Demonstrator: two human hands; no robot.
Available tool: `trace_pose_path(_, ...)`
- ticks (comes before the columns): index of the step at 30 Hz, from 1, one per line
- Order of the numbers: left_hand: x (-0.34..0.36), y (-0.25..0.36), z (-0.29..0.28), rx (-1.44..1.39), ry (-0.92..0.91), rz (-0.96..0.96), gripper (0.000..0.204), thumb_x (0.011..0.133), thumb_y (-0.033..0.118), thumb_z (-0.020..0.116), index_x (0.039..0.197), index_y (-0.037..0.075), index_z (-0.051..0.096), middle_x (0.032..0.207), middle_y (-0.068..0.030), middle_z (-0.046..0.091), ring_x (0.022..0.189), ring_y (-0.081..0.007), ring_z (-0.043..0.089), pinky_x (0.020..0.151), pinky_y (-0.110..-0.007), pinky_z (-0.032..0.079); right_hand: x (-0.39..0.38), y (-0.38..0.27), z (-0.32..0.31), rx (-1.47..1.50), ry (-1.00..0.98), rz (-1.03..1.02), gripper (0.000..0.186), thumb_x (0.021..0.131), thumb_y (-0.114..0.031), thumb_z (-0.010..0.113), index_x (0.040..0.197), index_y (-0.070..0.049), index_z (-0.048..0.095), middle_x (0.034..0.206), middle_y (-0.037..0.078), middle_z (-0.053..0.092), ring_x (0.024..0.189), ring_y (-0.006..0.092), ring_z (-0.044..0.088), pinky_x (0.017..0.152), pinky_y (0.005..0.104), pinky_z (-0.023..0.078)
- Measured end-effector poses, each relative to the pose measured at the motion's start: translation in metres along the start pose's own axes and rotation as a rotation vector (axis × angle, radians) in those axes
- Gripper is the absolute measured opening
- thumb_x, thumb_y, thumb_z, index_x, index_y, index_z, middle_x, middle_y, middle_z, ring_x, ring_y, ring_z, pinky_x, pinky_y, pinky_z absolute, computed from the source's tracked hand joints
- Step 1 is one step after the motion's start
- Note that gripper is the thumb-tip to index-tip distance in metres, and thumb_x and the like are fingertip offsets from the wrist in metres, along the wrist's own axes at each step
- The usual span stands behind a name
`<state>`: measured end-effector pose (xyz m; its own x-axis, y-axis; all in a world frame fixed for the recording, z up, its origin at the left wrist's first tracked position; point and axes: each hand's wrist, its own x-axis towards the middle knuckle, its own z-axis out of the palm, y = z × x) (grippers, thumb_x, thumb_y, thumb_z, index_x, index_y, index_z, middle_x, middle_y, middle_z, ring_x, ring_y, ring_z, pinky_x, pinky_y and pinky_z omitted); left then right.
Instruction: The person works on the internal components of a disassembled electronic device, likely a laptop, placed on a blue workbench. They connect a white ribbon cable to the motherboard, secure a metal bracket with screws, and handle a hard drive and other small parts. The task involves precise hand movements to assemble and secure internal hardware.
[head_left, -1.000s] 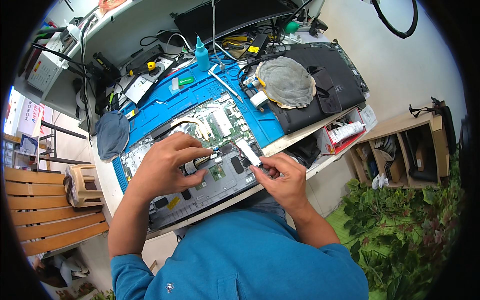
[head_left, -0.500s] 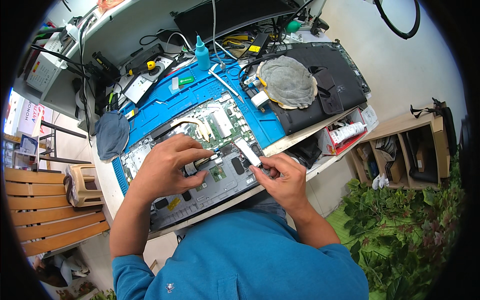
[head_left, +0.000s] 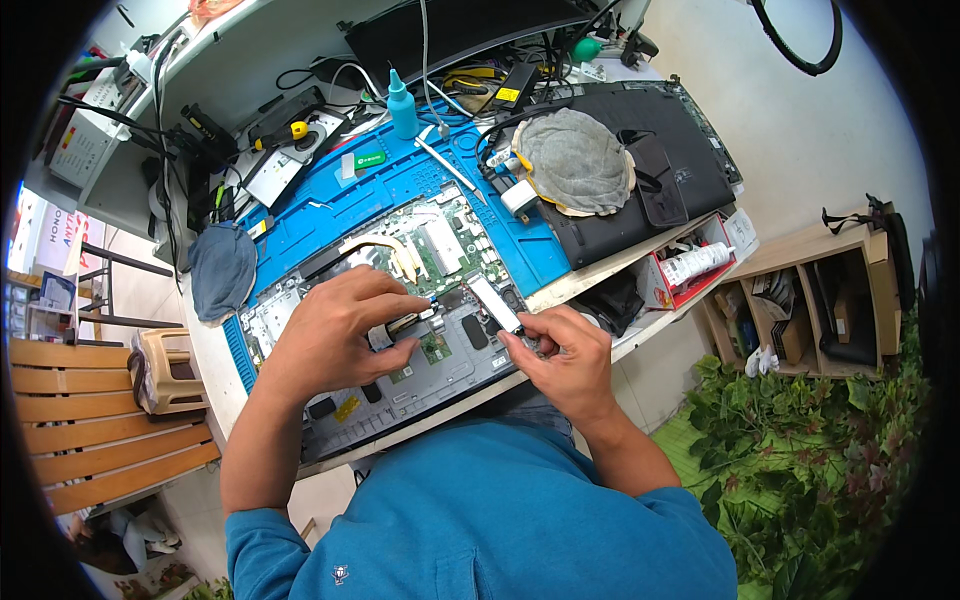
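Note:
An opened laptop base (head_left: 420, 385) lies in front of me, its green circuit board (head_left: 440, 345) and copper-coloured heat pipe (head_left: 398, 250) exposed. My right hand (head_left: 568, 360) pinches the near end of a slim white-topped module (head_left: 494, 304), like a stick-type drive, between thumb and fingers. The module lies slantwise over the laptop's right part; whether its far end sits in a slot is too small to tell. Over the laptop's middle hovers my left hand (head_left: 345, 325), thumb and forefinger apart. Small dark and silvery parts show between them, not visibly gripped.
Under the laptop is a blue work mat (head_left: 320, 225), with a light-blue bottle (head_left: 402, 105) and tweezers-like tool (head_left: 450, 170) behind. A dark laptop (head_left: 600, 235) at the right carries a grey cloth pad (head_left: 572, 160). A blue-grey pad (head_left: 223, 272) lies left.

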<state>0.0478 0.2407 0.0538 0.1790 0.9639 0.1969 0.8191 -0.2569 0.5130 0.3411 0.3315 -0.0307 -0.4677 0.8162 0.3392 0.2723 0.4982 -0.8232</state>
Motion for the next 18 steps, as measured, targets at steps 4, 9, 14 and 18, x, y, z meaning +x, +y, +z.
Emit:
trace_pose_path(4,0.0029,0.0009,0.0003,-0.007,-0.002,-0.003,0.043,0.078,0.012,0.093,0.121,0.013,0.087,0.108,-0.0085,0.08,0.097,-0.0302,0.075,0.085,-0.041,0.062,0.0001,-0.0011,-0.0002,0.0,0.004,0.008,0.029,0.087,-0.01,0.097,0.111,0.001,0.085,0.093,0.007,0.078,0.065,0.0102,0.065,0.057,0.0273,0.053)
trace_pose_path(9,0.005,0.0016,0.0007,-0.011,-0.005,-0.004,0.044,0.079,0.011,0.092,0.122,0.014,0.088,0.107,-0.0085,0.08,0.097,-0.0297,0.075,0.085,-0.041,0.062,0.0001,-0.0017,-0.0009,0.004,0.004,0.021,0.028,0.088,-0.009,0.097,0.111,0.001,0.085,0.092,0.007,0.078,0.065,0.0096,0.065,0.057,0.0269,0.053)
trace_pose_path(14,0.0046,0.0016,0.0015,-0.017,-0.001,-0.005,0.044,0.079,0.01,0.092,0.122,0.013,0.088,0.107,-0.0086,0.08,0.096,-0.0296,0.076,0.084,-0.041,0.063,-0.0008,0.0001,-0.0007,0.004,0.005,0.03,0.028,0.088,-0.009,0.097,0.111,0.001,0.085,0.093,0.007,0.078,0.065,0.0094,0.064,0.057,0.0269,0.052)
trace_pose_path(18,0.0046,0.0018,0.0011,-0.011,-0.001,-0.001,0.044,0.079,0.01,0.092,0.122,0.013,0.088,0.107,-0.0087,0.08,0.096,-0.0295,0.075,0.084,-0.041,0.062,-0.001,0.0007,-0.0005,0.015,0.005,0.033,0.027,0.088,-0.009,0.097,0.111,0.0,0.085,0.093,0.007,0.078,0.065,0.0095,0.064,0.056,0.0271,0.052)
